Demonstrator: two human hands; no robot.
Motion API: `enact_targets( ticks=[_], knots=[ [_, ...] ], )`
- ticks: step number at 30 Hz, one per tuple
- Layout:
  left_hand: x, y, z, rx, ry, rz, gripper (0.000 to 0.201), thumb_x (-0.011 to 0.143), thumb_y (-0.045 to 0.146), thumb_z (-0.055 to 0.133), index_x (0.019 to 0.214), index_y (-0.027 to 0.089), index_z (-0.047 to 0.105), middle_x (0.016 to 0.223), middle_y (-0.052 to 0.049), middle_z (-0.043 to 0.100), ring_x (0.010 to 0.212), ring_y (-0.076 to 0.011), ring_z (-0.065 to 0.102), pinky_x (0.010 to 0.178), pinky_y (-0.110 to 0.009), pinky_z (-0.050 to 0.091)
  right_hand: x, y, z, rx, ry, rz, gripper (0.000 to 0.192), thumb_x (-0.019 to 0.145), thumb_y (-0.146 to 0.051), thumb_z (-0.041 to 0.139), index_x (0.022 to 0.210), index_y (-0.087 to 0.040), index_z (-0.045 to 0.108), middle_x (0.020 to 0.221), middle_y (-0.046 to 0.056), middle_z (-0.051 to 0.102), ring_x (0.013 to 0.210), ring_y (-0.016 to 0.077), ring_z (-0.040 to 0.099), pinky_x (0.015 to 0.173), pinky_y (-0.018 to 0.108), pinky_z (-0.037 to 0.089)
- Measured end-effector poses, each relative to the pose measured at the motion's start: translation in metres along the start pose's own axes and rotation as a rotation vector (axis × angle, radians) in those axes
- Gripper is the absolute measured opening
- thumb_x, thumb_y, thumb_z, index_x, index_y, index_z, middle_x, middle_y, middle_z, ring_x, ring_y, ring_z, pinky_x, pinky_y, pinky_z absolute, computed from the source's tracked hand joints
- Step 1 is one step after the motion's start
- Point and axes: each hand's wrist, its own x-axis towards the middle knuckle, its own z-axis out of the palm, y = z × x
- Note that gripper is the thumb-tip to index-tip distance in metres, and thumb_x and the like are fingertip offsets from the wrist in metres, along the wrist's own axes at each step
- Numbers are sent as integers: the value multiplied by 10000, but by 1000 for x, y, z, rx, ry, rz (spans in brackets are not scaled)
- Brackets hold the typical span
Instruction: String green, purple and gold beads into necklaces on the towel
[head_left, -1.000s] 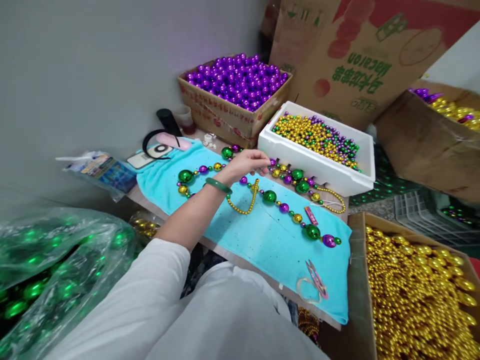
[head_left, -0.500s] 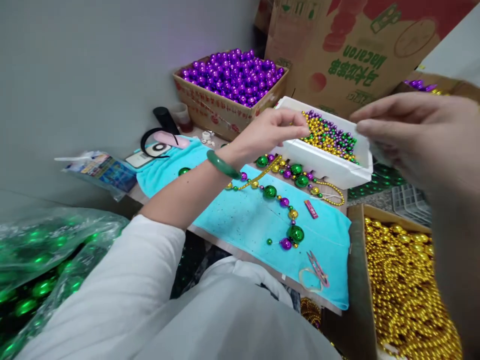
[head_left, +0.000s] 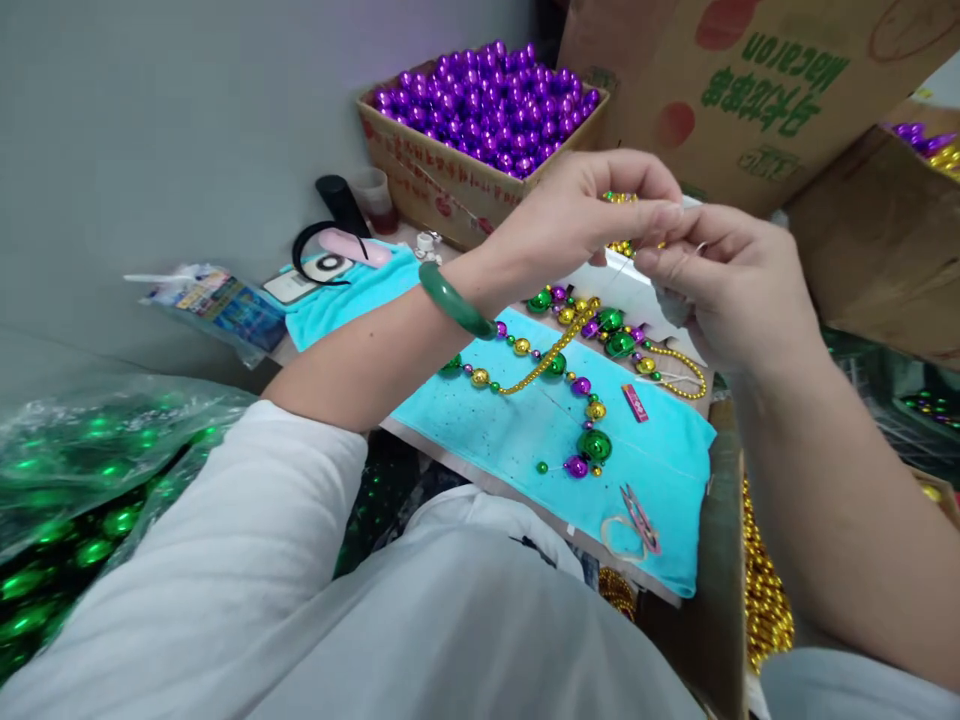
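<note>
The big cardboard sheet (head_left: pixel 750 90) at the far right reads "Macaron", upside down. One box of purple balls (head_left: pixel 487 110) stands at the turquoise towel's (head_left: pixel 525 440) far edge. One bead strand (head_left: pixel 555 370) runs lengthwise along the towel, rising to the hands. Left hand (head_left: pixel 577 215) and right hand (head_left: pixel 720 285) meet fingertip to fingertip, pinched on its thin thread above the far right corner.

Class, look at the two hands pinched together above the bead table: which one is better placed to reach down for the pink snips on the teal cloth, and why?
Probably the right hand. The pink snips lie at the cloth's near right end, below that hand; the left hand would have to cross over.
</note>
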Motion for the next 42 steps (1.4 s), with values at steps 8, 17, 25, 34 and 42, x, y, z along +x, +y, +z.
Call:
enact_targets(
  ticks=[8, 17, 25, 34, 42],
  knots=[
    [-12, -7, 6, -107, 35, -75, 78, 912, 207, 576, 913, 130, 591, 874, -19, 603, 660, -91, 621, 436, -188, 380, -1, 6, 1, -44, 67, -70, 233, 697, -322, 809, 618, -246, 604, 518, -26, 441, 448, 109, 335, 430, 312, 240],
    [-33, -49, 14, -155, -40, -361, 160, 834, 296, 652, 817, 142, 692, 795, -45, 705, 686, -99, 618, 550, -204, 437, 0, 14, 0, -81, 78, 13, 145, 756, -284, 692, 711, -214, 573, 571, -33, 415, 512, 97, 337, 475, 273, 257],
    [-43, -67, 14, -204, -86, -438, 216, 809, 380, 665, 808, 167, 702, 815, -39, 709, 718, -104, 604, 569, -216, 427, 2, 33, 1, -40, 200, 36, 152, 742, -324, 640, 714, -219, 534, 588, -26, 410, 530, 108, 344, 475, 269, 262],
    [-44, -75, 25, -281, 40, -453, 192, 783, 350, 692, 790, 158, 694, 787, -39, 705, 700, -106, 606, 593, -237, 428, 0, 28, -1, -83, 85, 92, 106, 765, -253, 655, 726, -202, 571, 572, -41, 419, 524, 93, 351, 486, 265, 275],
    [-39, -78, 30, -163, 96, -285, 122, 839, 278, 636, 810, 164, 669, 733, -13, 672, 705, -101, 644, 691, -246, 486, -4, -8, -10, -127, 145, 77, 139, 816, -124, 650, 701, -167, 584, 486, -78, 400, 444, 40, 325, 417, 216, 240]
  ],
)
